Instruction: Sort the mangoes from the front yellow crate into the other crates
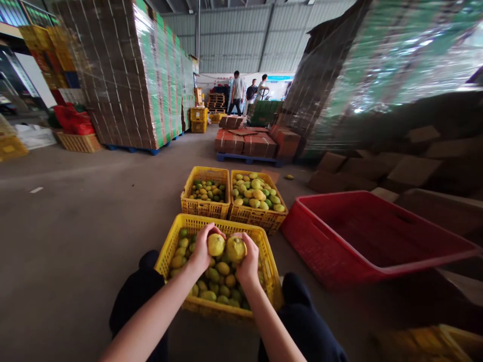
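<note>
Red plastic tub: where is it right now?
In the head view, the red plastic tub is on the right side, to the right of the near yellow crate, its left corner close to the rear-right yellow crate.

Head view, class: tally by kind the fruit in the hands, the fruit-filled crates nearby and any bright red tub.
Round yellow-green held fruit: 2
Rectangular yellow plastic crates of fruit: 3
Bright red open plastic tub: 1
Total: 6

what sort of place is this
Probably a fruit-packing or storage warehouse: a yellow perforated plastic crate of yellow-green fruit, a tall stack of brown and green cartons in clear plastic wrap, and a high grey corrugated wall.
</note>
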The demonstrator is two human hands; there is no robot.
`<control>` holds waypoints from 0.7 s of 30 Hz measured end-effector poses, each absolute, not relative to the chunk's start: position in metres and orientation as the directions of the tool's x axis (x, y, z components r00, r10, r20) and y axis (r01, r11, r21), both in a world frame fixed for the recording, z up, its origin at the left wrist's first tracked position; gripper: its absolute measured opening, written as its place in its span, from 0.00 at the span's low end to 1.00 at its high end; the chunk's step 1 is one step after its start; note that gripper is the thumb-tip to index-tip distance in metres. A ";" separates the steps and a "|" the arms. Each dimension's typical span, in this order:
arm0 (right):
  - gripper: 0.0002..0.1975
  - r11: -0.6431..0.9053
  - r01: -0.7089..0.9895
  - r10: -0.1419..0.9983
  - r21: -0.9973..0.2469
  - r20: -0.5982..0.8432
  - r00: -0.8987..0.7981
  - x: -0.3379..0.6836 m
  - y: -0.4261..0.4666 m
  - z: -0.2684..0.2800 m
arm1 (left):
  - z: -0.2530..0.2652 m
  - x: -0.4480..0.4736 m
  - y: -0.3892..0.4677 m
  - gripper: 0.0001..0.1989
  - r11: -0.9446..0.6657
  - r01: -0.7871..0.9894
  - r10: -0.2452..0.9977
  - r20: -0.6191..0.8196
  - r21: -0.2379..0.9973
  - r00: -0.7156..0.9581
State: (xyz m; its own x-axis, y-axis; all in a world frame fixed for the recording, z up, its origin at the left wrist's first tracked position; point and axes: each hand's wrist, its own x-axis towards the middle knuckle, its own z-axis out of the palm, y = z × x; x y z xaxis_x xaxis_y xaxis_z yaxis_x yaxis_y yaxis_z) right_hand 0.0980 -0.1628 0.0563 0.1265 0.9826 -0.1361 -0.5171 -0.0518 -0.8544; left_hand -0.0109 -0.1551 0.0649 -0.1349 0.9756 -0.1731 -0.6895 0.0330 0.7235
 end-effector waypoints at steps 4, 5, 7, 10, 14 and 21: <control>0.10 0.165 -0.443 0.971 -0.881 0.066 0.230 0.089 -0.167 0.056 | 0.060 -0.007 -0.156 0.14 0.024 -0.699 0.962 -0.207 0.714 -0.178; 0.10 0.189 -0.434 0.968 -0.881 0.093 0.234 0.088 -0.167 0.055 | 0.061 -0.007 -0.156 0.14 0.030 -0.710 0.959 -0.220 0.704 -0.178; 0.10 0.212 -0.427 0.965 -0.879 0.120 0.234 0.088 -0.166 0.055 | 0.063 -0.008 -0.156 0.14 0.037 -0.713 0.960 -0.223 0.700 -0.169; 0.11 0.211 -0.457 0.965 -0.864 0.111 0.237 0.090 -0.165 0.055 | 0.064 -0.010 -0.158 0.16 0.018 -0.684 0.971 -0.175 0.729 -0.161; 0.11 0.194 -0.481 0.971 -0.855 0.100 0.215 0.092 -0.167 0.055 | 0.065 -0.011 -0.160 0.22 0.026 -0.659 0.978 -0.156 0.752 -0.139; 0.12 0.168 -0.505 0.972 -0.847 0.058 0.226 0.091 -0.163 0.050 | 0.068 -0.010 -0.159 0.23 0.056 -0.688 0.967 -0.211 0.724 -0.143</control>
State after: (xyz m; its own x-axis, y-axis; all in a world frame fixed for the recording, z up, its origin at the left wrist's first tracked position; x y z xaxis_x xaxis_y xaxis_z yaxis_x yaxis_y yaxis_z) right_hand 0.0911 -0.1628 0.0499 0.2263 0.9723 0.0580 -0.5050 0.1680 -0.8466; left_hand -0.0099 -0.1594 0.0684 -0.1428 0.9670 -0.2109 -0.6875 0.0564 0.7240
